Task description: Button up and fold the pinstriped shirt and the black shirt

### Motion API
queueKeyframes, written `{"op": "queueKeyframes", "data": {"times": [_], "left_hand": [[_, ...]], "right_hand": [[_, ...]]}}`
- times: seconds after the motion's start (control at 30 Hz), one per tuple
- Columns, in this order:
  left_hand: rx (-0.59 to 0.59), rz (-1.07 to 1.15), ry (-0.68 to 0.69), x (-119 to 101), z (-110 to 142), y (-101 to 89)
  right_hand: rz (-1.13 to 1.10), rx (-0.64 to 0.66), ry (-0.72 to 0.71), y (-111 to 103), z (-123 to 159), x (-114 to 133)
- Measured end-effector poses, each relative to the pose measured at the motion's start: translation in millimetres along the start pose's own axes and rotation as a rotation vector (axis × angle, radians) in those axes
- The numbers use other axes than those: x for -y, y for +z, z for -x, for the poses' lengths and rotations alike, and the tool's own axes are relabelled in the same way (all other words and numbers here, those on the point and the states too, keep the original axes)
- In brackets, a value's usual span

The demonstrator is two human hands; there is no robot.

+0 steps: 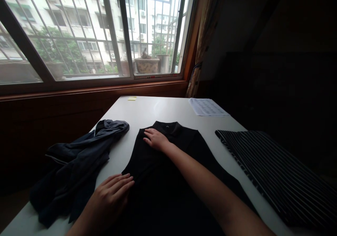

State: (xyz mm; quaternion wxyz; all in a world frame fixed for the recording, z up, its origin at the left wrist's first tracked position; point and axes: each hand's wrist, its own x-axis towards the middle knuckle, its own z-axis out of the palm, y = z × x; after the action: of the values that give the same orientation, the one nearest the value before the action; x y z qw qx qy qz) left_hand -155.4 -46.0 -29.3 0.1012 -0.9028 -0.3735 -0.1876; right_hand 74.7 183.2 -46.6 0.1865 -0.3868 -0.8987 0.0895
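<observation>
A black garment lies spread flat on the white table, its collar toward the window. My right hand reaches across and rests palm down near the collar, fingers stretched out. My left hand lies flat on the garment's left edge, fingers straight and together. Neither hand grips the cloth.
A crumpled dark blue-grey garment lies at the table's left. A dark striped cloth covers the right side. A printed sheet of paper and a yellow sticky note sit at the far edge, below a large barred window.
</observation>
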Motion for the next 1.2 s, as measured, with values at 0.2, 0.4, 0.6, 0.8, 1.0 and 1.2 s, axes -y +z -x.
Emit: {"op": "queueKeyframes", "data": {"times": [0.2, 0.4, 0.6, 0.8, 1.0, 1.2], "left_hand": [[-0.003, 0.021, -0.015, -1, -2, -0.7], [0.011, 0.036, -0.024, -2, -1, 0.2], [-0.005, 0.046, -0.013, -2, -2, -2.1], [-0.001, 0.051, -0.021, -3, -1, -1.5], [-0.008, 0.060, -0.031, -3, -1, -0.8], [-0.026, 0.066, -0.022, -3, -3, -2.7]], "right_hand": [[0.023, 0.074, -0.025, 5, -9, 6], [0.030, 0.134, -0.017, 8, -16, 4], [0.067, 0.018, 0.069, 8, -12, 9], [0.117, -0.129, 0.220, 10, -8, 16], [0.121, -0.136, 0.234, 14, -11, 14], [0.086, -0.061, 0.073, 11, -10, 12]]}}
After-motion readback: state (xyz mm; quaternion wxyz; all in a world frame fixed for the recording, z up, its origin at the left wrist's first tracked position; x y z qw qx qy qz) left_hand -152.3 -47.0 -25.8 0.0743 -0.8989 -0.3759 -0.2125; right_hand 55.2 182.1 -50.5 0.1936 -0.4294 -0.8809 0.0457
